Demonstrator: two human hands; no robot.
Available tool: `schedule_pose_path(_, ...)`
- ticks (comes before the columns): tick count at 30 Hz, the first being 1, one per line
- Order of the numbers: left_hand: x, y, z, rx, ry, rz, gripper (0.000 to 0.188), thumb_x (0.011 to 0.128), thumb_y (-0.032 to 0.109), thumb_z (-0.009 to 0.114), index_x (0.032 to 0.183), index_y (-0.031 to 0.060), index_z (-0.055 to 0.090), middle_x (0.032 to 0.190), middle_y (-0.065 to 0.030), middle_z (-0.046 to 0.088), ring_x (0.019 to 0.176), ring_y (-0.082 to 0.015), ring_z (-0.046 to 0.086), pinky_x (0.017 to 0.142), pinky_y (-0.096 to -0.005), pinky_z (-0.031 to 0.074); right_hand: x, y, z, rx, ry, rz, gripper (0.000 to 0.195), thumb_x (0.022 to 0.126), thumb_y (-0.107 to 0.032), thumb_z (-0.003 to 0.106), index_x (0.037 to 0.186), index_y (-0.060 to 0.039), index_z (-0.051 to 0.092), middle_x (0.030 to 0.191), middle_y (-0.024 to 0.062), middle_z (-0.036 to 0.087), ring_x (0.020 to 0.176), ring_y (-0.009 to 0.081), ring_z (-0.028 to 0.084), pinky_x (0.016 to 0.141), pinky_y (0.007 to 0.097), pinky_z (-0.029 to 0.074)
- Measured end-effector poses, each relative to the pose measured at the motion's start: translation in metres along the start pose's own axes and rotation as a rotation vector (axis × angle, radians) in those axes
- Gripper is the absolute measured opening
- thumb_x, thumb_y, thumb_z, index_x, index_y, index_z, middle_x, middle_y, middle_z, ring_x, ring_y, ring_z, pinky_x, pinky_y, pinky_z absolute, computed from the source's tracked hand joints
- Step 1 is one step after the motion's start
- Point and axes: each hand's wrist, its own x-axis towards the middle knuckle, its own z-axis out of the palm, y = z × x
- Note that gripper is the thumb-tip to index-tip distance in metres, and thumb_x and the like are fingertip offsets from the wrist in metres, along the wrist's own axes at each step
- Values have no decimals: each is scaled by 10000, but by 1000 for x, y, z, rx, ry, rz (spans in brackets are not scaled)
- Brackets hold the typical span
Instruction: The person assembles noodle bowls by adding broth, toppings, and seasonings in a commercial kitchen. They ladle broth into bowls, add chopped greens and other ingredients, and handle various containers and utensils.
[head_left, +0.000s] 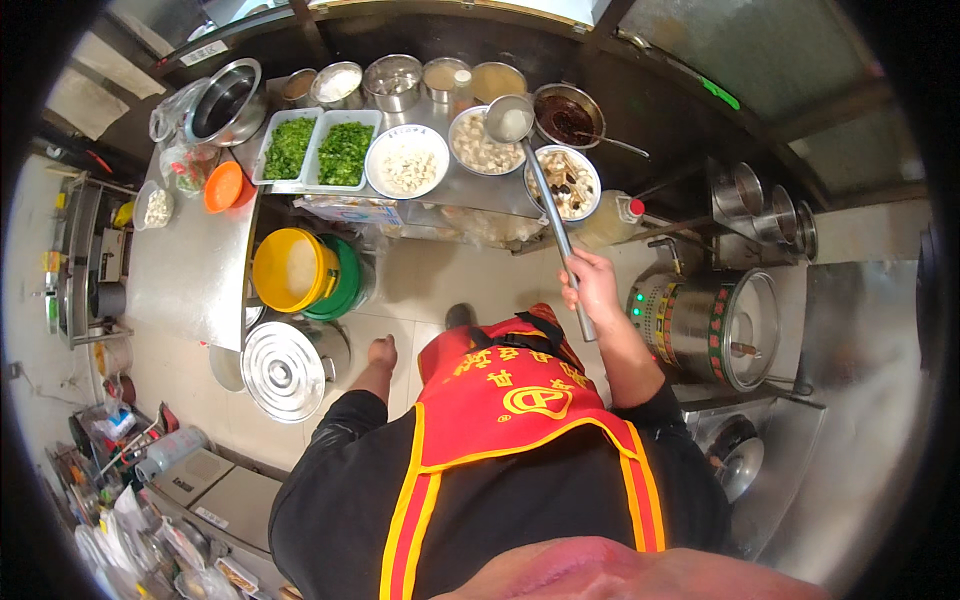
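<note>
My right hand (592, 289) grips the long metal handle of a ladle (556, 202). The ladle's round cup hangs at the far end, over the edge of a bowl of pale diced cubes (480, 146); something whitish shows inside the cup. Just right of the handle sits a bowl of sliced mushrooms and dark pieces (571, 180). Behind it stands a metal bowl of dark red sauce (566, 116) with a spoon in it. My left hand (383, 352) hangs low at my side, apart from the counter; its fingers are too foreshortened to read.
Two plastic tubs of chopped greens (345, 154) and a white bowl of diced pieces (407, 161) line the steel counter (187, 277). Below are a yellow bucket (322, 281) and a lidded steel pot (281, 375). A large steel cooking barrel (690, 326) stands right.
</note>
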Motion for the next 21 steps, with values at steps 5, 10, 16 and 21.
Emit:
schedule_pose_path(5, -5, -10, 3, 150, -9, 23, 575, 967, 430, 473, 1167, -69, 675, 1221, -301, 644, 1192, -423, 601, 1036, -461, 447, -10, -2, 16, 33, -126, 108, 124, 984, -126, 531, 1045, -25, 569, 696, 43, 561, 410, 100, 436, 334, 269, 342)
schedule_pose_path(10, -2, -39, 14, 112, -99, -81, 604, 972, 438, 443, 1168, -87, 666, 1248, -321, 619, 1214, -440, 578, 1044, -460, 436, -3, 17, 39, -787, -87, -412, 464, 895, -153, 629, 1322, 24, 584, 676, 184, 617, 566, 258, 620, 564, 395, 481)
schedule_pose_path(16, 0, -34, 23, 52, -109, -81, 608, 974, 440, 452, 1158, -99, 665, 1242, -331, 619, 1209, -451, 577, 1035, -463, 437, 4, 32, 24, -839, -57, -567, 429, 917, -144, 601, 1308, 31, 597, 696, 175, 634, 526, 250, 594, 522, 376, 489)
schedule_pose_path(21, 20, -14, 29, 176, -110, -28, 551, 987, 413, 434, 1159, -52, 673, 1232, -310, 629, 1178, -457, 592, 1018, -479, 452, -11, 23, -39, 214, -336, 52, 317, 1013, -136, 493, 1298, -35, 589, 784, 26, 567, 471, 57, 465, 373, 209, 369)
